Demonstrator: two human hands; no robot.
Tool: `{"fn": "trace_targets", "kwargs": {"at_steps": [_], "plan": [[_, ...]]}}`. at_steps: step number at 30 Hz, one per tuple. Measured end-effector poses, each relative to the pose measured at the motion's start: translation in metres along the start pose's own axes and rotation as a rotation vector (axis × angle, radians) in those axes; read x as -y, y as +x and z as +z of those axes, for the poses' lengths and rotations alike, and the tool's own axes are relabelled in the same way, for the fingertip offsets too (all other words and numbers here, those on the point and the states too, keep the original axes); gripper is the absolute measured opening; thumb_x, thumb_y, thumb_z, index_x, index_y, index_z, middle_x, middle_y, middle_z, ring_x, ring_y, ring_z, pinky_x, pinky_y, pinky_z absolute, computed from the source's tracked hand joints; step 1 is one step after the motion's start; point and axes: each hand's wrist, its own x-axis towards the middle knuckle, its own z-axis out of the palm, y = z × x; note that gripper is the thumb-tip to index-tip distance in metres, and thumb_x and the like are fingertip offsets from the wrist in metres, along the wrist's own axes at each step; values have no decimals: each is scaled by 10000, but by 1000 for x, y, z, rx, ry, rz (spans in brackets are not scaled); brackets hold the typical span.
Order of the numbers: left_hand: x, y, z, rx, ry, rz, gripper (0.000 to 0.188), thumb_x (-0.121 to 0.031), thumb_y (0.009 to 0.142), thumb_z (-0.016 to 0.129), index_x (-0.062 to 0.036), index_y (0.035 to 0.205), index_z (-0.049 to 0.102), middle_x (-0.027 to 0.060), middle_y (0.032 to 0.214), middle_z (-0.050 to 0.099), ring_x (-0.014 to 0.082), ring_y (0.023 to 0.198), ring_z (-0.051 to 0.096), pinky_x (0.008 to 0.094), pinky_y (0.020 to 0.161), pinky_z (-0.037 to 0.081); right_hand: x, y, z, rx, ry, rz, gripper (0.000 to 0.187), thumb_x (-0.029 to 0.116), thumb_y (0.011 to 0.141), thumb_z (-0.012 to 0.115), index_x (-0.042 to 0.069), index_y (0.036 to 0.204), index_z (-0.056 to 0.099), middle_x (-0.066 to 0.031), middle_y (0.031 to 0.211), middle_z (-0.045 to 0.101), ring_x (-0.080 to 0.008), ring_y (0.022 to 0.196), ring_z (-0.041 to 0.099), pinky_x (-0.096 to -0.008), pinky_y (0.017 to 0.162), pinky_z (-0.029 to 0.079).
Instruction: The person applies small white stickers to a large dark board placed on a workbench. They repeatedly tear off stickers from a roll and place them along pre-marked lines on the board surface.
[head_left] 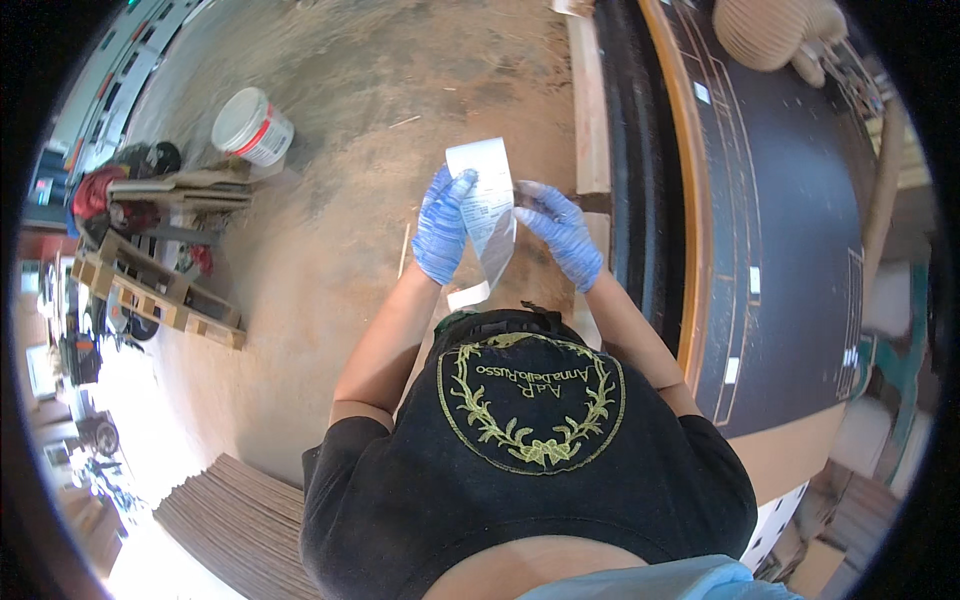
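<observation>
Dusty workshop floor (345, 190) below, dark panel (800, 220) at right. White printed strip (487, 190) held mid-scene, near end curling. Left hand (441, 228) clamped on left edge, thumb in front, probably to steady it; right hand (562, 235) at opposite edge, pinching or not: cannot tell.
</observation>
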Motion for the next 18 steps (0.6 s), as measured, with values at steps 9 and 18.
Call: {"fn": "trace_targets", "kwargs": {"at_steps": [9,18], "plan": [[-64,-5,-111,-156,151,223,197,-171,851,525,-49,1005,546,19,869,577,91,802,544,238,704,452,-28,56,124,120,-130,-145,426,79,709,697,53,1098,526,11,836,526,-80,749,487,-228,688,437],[-89,10,-158,-246,139,300,205,-167,848,516,-45,1012,534,28,892,587,98,790,561,236,685,457,-38,109,175,298,-175,-83,422,100,720,688,70,1117,549,2,863,580,-62,695,483,-212,636,427]]}}
